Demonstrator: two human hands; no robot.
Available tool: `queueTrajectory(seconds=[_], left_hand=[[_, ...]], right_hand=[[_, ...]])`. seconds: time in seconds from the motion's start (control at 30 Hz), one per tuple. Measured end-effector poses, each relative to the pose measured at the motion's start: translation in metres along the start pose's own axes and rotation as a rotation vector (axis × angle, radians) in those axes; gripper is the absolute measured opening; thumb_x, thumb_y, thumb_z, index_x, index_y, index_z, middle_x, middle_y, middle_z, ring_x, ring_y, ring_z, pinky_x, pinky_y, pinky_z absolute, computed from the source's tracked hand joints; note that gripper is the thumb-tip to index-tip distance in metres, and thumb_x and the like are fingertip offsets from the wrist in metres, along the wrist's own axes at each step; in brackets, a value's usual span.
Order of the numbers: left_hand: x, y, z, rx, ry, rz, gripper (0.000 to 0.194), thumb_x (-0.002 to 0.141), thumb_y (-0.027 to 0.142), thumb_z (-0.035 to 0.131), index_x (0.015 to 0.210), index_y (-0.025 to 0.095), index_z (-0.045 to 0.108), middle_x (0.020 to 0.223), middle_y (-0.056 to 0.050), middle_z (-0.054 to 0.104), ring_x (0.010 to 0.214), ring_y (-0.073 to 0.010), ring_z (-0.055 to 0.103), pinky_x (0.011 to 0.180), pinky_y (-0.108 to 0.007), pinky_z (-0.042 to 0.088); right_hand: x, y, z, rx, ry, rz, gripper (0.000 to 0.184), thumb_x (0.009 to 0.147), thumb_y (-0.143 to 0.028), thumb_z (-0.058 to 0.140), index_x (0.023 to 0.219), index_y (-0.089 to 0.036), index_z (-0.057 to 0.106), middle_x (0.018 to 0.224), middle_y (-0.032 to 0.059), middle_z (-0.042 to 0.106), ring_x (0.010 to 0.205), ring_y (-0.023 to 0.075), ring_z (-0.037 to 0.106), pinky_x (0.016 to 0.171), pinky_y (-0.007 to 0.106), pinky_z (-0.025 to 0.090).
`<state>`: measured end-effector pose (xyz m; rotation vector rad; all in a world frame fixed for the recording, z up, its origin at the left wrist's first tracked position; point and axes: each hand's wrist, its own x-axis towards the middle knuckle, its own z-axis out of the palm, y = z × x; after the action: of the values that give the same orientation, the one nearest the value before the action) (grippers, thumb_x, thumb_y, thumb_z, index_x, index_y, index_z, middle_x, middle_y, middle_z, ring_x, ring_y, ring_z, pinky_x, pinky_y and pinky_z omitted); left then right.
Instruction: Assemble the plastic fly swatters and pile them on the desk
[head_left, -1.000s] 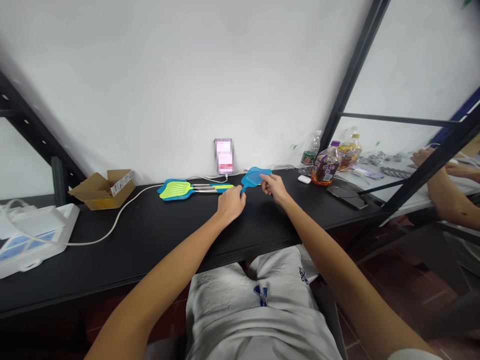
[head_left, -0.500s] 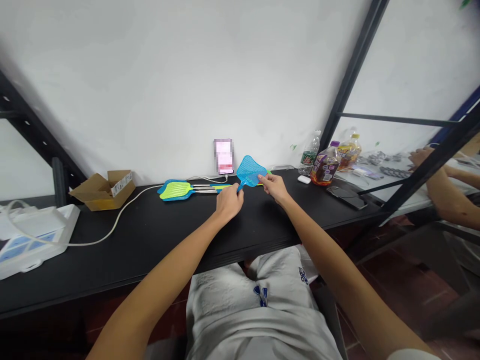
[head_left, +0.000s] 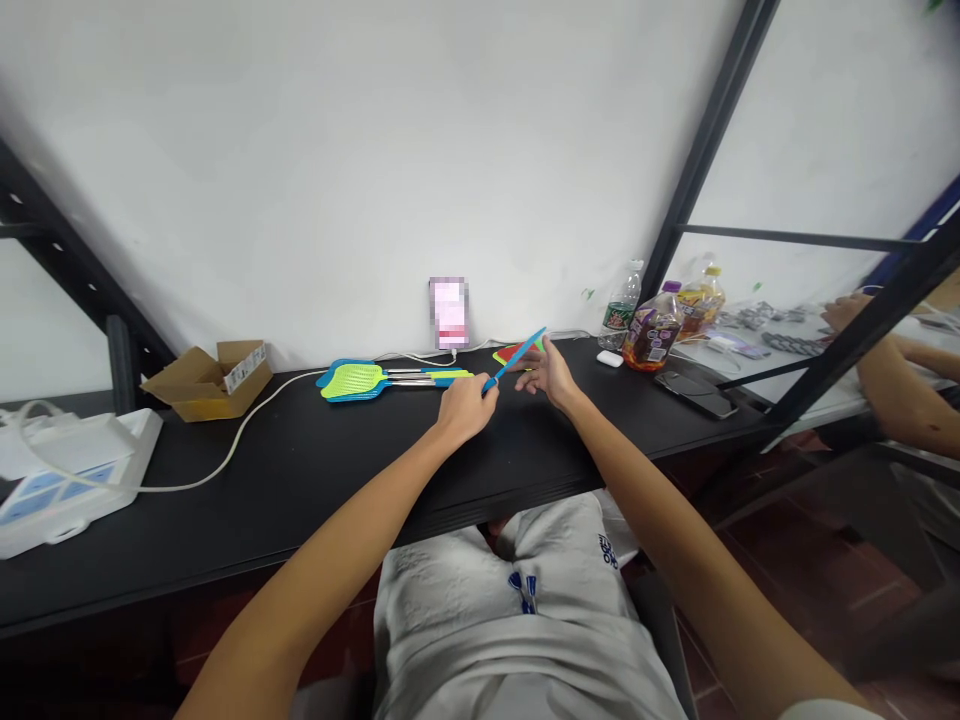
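Observation:
In the head view my left hand (head_left: 469,402) is closed around the lower end of a blue fly swatter (head_left: 517,355). Its flat head is turned edge-on, so it shows as a thin slanting strip. My right hand (head_left: 553,375) is beside the far end of that strip, fingers spread, thumb close to the tip; whether it touches cannot be made out. Left of my hands lies a stack of blue and yellow-green fly swatters (head_left: 356,380) with metal shafts. Behind the right hand are red and green pieces (head_left: 510,352), partly hidden.
A phone (head_left: 450,312) leans on the wall. To the left are an open cardboard box (head_left: 214,390), a white cable and a white plastic case (head_left: 82,480). To the right are drink bottles (head_left: 651,330), a small white case (head_left: 609,358) and a dark phone (head_left: 696,394). Another person's arm shows beyond the frame.
The blue fly swatter has turned from showing its face to edge-on. My right hand has opened and let go of its head, uncovering the red and green pieces behind.

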<state>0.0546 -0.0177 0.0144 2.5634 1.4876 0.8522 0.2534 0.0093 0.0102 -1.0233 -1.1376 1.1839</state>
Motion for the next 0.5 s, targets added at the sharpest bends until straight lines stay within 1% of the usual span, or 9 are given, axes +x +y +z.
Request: queueTrajectory(seconds=[0.03, 0.1, 0.17, 0.2, 0.27, 0.33, 0.37, 0.43, 0.5], left_hand=[[0.000, 0.000, 0.000, 0.005, -0.003, 0.002, 0.035, 0.098, 0.040, 0.040, 0.081, 0.022, 0.065, 0.079, -0.006, 0.067, 0.078, -0.0213, 0.062, 0.064, -0.029, 0.033], [0.000, -0.002, 0.002, 0.016, -0.005, -0.003, 0.037, 0.098, 0.041, 0.040, 0.081, 0.022, 0.066, 0.080, -0.007, 0.067, 0.079, -0.0217, 0.062, 0.065, -0.029, 0.034], [0.000, -0.003, 0.003, 0.025, -0.015, -0.012, 0.038, 0.098, 0.042, 0.039, 0.080, 0.022, 0.065, 0.080, -0.007, 0.068, 0.080, -0.0220, 0.062, 0.064, -0.029, 0.034], [0.001, -0.004, 0.004, 0.029, -0.025, -0.013, 0.038, 0.098, 0.043, 0.039, 0.080, 0.022, 0.065, 0.080, -0.007, 0.068, 0.079, -0.0221, 0.063, 0.063, -0.029, 0.034], [0.001, -0.005, 0.005, 0.037, -0.043, -0.010, 0.040, 0.098, 0.044, 0.039, 0.079, 0.022, 0.065, 0.081, -0.007, 0.068, 0.079, -0.0221, 0.063, 0.063, -0.029, 0.035], [0.001, -0.005, 0.005, 0.046, -0.061, -0.017, 0.042, 0.098, 0.047, 0.039, 0.078, 0.022, 0.065, 0.081, -0.007, 0.068, 0.079, -0.0222, 0.063, 0.063, -0.029, 0.036], [0.000, -0.004, 0.005, 0.049, -0.069, -0.025, 0.043, 0.098, 0.048, 0.038, 0.077, 0.022, 0.065, 0.081, -0.008, 0.068, 0.079, -0.0223, 0.064, 0.063, -0.029, 0.036], [0.000, -0.004, 0.005, 0.055, -0.087, -0.044, 0.046, 0.098, 0.051, 0.038, 0.076, 0.021, 0.065, 0.081, -0.008, 0.068, 0.080, -0.0225, 0.064, 0.063, -0.029, 0.037], [0.000, -0.005, 0.006, 0.068, -0.102, -0.060, 0.047, 0.097, 0.052, 0.038, 0.076, 0.021, 0.065, 0.082, -0.008, 0.069, 0.080, -0.0231, 0.065, 0.063, -0.029, 0.038]], right_hand=[[-0.001, -0.001, 0.000, 0.029, -0.034, 0.011, 0.070, 0.088, -0.077, 0.034, 0.087, -0.014, 0.063, 0.079, 0.0163, 0.071, 0.050, 0.0200, 0.064, 0.035, 0.024, 0.034], [-0.003, -0.002, 0.000, 0.063, -0.066, -0.012, 0.075, 0.085, -0.082, 0.031, 0.088, -0.014, 0.062, 0.074, 0.0145, 0.069, 0.052, 0.0219, 0.066, 0.036, 0.024, 0.035], [-0.003, -0.001, -0.001, 0.093, -0.046, -0.063, 0.074, 0.084, -0.083, 0.033, 0.087, -0.015, 0.062, 0.069, 0.0107, 0.067, 0.052, 0.0210, 0.065, 0.036, 0.024, 0.036], [-0.002, 0.000, -0.001, 0.108, -0.014, -0.095, 0.070, 0.083, -0.081, 0.037, 0.087, -0.015, 0.061, 0.067, 0.0084, 0.065, 0.050, 0.0196, 0.064, 0.036, 0.024, 0.036], [0.000, 0.002, -0.001, 0.124, 0.085, -0.154, 0.056, 0.082, -0.071, 0.053, 0.084, -0.016, 0.059, 0.061, 0.0033, 0.061, 0.045, 0.0159, 0.058, 0.035, 0.024, 0.036], [0.004, 0.004, -0.002, 0.120, 0.187, -0.191, 0.040, 0.076, -0.055, 0.068, 0.079, -0.017, 0.057, 0.055, -0.0017, 0.054, 0.041, 0.0126, 0.050, 0.033, 0.023, 0.035], [0.006, 0.005, -0.003, 0.119, 0.228, -0.202, 0.034, 0.073, -0.046, 0.072, 0.076, -0.017, 0.055, 0.052, -0.0039, 0.050, 0.039, 0.0114, 0.047, 0.032, 0.023, 0.033], [0.008, 0.005, -0.005, 0.121, 0.280, -0.210, 0.026, 0.071, -0.036, 0.073, 0.071, -0.019, 0.053, 0.048, -0.0063, 0.045, 0.037, 0.0104, 0.044, 0.031, 0.023, 0.030], [0.009, 0.004, -0.009, 0.112, 0.332, -0.213, 0.022, 0.073, -0.032, 0.070, 0.070, -0.019, 0.051, 0.046, -0.0066, 0.044, 0.037, 0.0105, 0.044, 0.031, 0.022, 0.029]])
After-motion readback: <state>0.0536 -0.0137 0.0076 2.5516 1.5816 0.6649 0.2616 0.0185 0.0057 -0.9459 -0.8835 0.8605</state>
